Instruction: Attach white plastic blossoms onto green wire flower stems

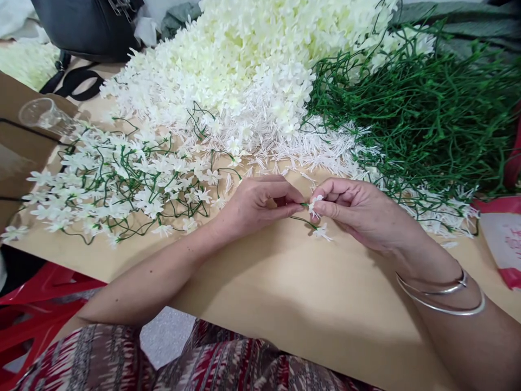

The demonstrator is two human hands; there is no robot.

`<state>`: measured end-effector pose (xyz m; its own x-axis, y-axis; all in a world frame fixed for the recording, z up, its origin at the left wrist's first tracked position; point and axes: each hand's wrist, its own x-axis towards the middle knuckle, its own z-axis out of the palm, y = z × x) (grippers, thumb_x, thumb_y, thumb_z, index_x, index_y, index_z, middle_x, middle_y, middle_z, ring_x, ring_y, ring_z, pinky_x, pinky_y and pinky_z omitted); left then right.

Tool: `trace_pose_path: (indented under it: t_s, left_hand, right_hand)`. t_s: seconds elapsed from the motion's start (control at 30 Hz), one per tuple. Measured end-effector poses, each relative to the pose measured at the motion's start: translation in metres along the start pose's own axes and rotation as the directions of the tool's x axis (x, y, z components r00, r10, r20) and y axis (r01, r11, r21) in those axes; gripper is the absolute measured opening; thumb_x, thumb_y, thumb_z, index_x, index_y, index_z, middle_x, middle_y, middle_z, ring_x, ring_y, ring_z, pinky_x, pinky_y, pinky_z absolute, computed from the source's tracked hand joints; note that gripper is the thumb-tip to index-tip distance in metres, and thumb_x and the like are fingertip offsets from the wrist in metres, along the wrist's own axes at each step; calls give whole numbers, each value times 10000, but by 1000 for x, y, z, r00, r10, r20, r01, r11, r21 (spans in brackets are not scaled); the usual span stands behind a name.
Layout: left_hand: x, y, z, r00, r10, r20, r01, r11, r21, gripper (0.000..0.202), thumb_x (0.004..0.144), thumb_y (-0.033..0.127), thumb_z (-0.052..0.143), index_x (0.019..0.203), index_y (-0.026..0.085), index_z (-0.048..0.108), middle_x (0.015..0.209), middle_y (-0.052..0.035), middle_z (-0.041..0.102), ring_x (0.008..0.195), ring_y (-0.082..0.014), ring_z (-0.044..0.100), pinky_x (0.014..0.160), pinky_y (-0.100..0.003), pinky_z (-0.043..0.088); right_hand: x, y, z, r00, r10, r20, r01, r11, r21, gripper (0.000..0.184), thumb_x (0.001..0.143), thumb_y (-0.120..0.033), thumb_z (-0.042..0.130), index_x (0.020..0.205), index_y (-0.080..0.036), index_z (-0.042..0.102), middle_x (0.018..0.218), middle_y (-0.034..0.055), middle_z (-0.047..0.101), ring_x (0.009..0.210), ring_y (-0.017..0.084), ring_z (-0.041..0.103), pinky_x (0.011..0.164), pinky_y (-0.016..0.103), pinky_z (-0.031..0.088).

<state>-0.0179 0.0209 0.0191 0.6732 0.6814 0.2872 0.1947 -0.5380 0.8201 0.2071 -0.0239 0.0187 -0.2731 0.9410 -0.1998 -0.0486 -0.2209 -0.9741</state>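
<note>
One left hand [264,201] and one right hand [354,212] nearly meet over a tan tabletop [285,288], forearms slanting inward. Left thumb and forefinger pinch one green stem [304,205]; right thumb and fingers grip the white flower [315,207] at its tip. A second flower [322,232] sits just below. Around them — each too many to count — are one heap of white blossoms [264,54] behind, one green stem pile [419,119] at right, one spread of flowered sprigs [134,179] at left.
</note>
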Motion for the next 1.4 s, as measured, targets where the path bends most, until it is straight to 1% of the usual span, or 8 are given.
trace_pose_path:
  t_s: [0.2, 0.33, 0.5, 0.63, 0.87, 1.1, 1.27, 1.4]
  left_hand:
    - [1, -3, 2, 998, 31, 53, -29, 999, -32, 160, 987, 323, 722, 1027, 190, 802, 920, -87, 783, 820, -144, 716, 738, -242, 548]
    - [2, -3, 11, 996, -46, 72, 57, 987, -152, 134, 961, 299, 750, 972, 173, 796, 897, -75, 782, 802, -134, 702, 757, -243, 538]
    - [2, -5, 21, 977, -207, 55, 212, 898, -387, 268, 944, 403, 744, 947, 135, 758, 800, -45, 721, 646, -98, 587, 601, -226, 455]
    - [2, -7, 22, 964, -256, 76, 262, 853, -452, 345, 907, 469, 772, 930, 126, 741, 757, -30, 672, 612, -87, 525, 567, -229, 417]
    - [2, -7, 20, 968, -242, 73, 248, 857, -452, 359, 915, 493, 767, 909, 136, 733, 786, -38, 688, 637, -94, 545, 584, -237, 427]
    - [1, -7, 21, 980, -193, 52, 198, 895, -399, 273, 946, 407, 752, 924, 136, 743, 822, -55, 720, 665, -106, 583, 609, -237, 461]
    - [-1, -7, 20, 983, -182, 30, 183, 936, -302, 261, 962, 402, 730, 927, 143, 738, 825, -65, 738, 677, -118, 611, 614, -235, 483]
    - [-1, -8, 18, 995, -102, 17, 103, 971, -217, 235, 983, 366, 704, 920, 140, 729, 813, -58, 729, 696, -113, 633, 640, -213, 493]
  right_hand:
    - [0, -6, -9, 990, 112, 81, -116, 992, 48, 337, 741, -473, 922, 805, -242, 686, 640, -30, 703, 580, 136, 659, 574, 279, 563]
    - [0, -5, -12, 990, 123, 74, -129, 988, 80, 348, 709, -474, 941, 775, -239, 693, 632, -36, 683, 585, 124, 648, 570, 262, 545]
    - [0, -4, -11, 983, 181, 33, -184, 970, 161, 393, 657, -443, 976, 798, -224, 681, 625, -48, 664, 567, 110, 631, 536, 232, 516]
    - [1, -2, -11, 981, 190, 24, -192, 963, 188, 411, 647, -450, 980, 824, -237, 677, 629, -51, 656, 567, 120, 627, 513, 235, 499]
    - [2, 0, -11, 988, 151, 32, -154, 970, 187, 393, 656, -449, 976, 816, -239, 684, 629, -50, 666, 570, 122, 633, 545, 250, 533]
    - [2, -3, -3, 995, 97, -25, -95, 991, 92, 415, 624, -519, 972, 763, -250, 689, 593, -47, 648, 530, 127, 620, 498, 257, 506]
    - [0, -5, 2, 996, 49, -73, -47, 998, 38, 371, 658, -462, 966, 751, -246, 680, 610, -43, 644, 556, 123, 617, 512, 256, 497]
    - [-2, -5, 4, 996, 51, -71, -51, 999, -5, 316, 692, -442, 938, 792, -245, 712, 638, -37, 652, 580, 130, 616, 529, 267, 498]
